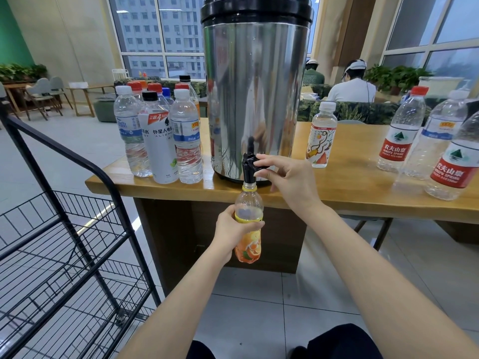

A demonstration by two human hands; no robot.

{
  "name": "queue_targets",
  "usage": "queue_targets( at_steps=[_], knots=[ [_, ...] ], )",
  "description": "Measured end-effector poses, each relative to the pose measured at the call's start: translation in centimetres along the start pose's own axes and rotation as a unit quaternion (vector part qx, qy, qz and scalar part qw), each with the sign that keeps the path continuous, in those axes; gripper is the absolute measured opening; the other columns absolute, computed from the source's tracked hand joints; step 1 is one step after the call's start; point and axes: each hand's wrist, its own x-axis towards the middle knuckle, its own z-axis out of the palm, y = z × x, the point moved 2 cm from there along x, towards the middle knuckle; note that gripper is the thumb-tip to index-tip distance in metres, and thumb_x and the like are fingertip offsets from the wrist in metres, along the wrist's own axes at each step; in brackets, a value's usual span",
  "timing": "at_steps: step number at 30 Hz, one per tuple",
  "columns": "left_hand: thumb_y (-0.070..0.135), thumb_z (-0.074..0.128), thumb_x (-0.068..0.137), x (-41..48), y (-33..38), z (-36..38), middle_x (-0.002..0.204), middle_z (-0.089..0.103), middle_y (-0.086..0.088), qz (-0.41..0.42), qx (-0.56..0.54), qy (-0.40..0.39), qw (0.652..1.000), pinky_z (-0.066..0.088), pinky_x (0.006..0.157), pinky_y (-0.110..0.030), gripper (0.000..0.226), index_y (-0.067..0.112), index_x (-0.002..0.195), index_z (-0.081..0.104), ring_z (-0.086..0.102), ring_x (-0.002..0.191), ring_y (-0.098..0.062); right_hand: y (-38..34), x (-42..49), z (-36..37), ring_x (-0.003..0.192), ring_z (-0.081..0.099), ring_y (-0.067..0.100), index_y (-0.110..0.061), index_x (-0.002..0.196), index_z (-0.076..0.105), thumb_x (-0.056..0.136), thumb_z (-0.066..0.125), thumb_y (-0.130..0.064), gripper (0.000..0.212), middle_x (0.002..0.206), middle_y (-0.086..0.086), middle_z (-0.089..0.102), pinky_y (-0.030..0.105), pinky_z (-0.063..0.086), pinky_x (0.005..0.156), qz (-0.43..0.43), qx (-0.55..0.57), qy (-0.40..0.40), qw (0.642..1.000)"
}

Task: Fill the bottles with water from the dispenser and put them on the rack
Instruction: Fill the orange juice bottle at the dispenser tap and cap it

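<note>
Left grip (229, 229) wrapped round bottle (248, 202), upright, mouth directly under tap (249, 165). Right grip (287, 180) pinches tap lever. Rack (51, 144) lies left, nearer left grip.

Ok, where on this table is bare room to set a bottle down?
Bare tabletop lies between the peach-label bottle and the red-label bottle, down to the front edge. Crowded: the bottle cluster left of the dispenser, and the far right.
</note>
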Motion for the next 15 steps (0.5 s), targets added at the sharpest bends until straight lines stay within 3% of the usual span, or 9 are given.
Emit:
queue_targets(
  at_steps=[15],
  knots=[
    [0.02, 0.088, 0.07, 0.15, -0.15, 0.04, 0.116, 0.064, 0.003, -0.004, 0.009, 0.011, 1.0, 0.051, 0.092, -0.036, 0.062, 0.022, 0.124, 0.057, 0.059, 0.109, -0.017, -0.57, -0.11, -0.24, 0.055, 0.062, 0.006, -0.02, 0.108, 0.073, 0.086, 0.07, -0.025, 0.022, 0.121, -0.003, 0.067, 0.027, 0.056, 0.057, -0.015, -0.02, -0.011, 1.0]
  ],
)
